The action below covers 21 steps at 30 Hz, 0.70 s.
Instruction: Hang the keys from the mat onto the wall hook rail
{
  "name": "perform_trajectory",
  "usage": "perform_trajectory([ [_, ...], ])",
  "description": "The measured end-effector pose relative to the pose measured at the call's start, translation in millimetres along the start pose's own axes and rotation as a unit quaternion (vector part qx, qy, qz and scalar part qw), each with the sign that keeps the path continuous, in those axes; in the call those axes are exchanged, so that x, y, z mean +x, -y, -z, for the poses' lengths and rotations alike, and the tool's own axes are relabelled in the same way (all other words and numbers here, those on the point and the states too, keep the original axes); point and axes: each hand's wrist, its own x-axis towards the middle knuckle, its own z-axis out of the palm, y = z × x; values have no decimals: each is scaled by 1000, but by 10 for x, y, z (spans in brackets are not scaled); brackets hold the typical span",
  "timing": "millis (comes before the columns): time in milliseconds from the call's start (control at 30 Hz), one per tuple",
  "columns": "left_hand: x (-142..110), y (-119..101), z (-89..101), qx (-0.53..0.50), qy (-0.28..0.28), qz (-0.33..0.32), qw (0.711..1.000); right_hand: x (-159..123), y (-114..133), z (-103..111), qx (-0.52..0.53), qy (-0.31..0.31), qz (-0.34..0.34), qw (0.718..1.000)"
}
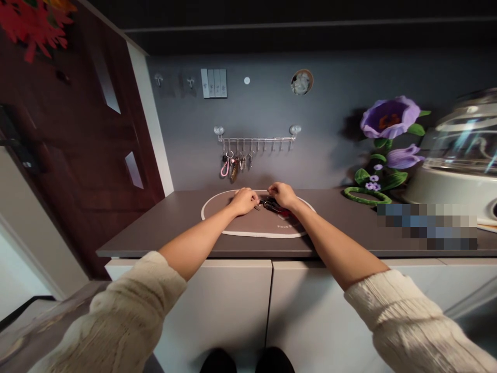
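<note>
Both of my hands are over an oval brown mat (240, 224) with a white border, lying on the dark counter. A bunch of keys (272, 205), with dark pieces and a bit of red, lies on the mat between them. My left hand (244, 201) is closed at the left end of the bunch, its fingertips on a small metal key. My right hand (283, 196) is curled just above the dark part of the bunch, fingers pinched together. Whatever sits in that pinch is too small to make out.
A clear hook rail (258, 140) on the grey wall carries several hanging keys (234, 168) at its left end. Purple artificial flowers (390, 122) and a white appliance with a clear dome (458, 176) stand at right. A dark red door (77, 155) is at left.
</note>
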Motion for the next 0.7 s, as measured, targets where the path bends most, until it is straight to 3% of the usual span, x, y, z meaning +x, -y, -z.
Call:
perform_trajectory([
  [267,-15,-44,87,9,-26,0,1000,-26,88,4,50,44,55,996],
  [700,28,12,140,-47,-123,24,991,-53,147,7,111,79,61,989],
])
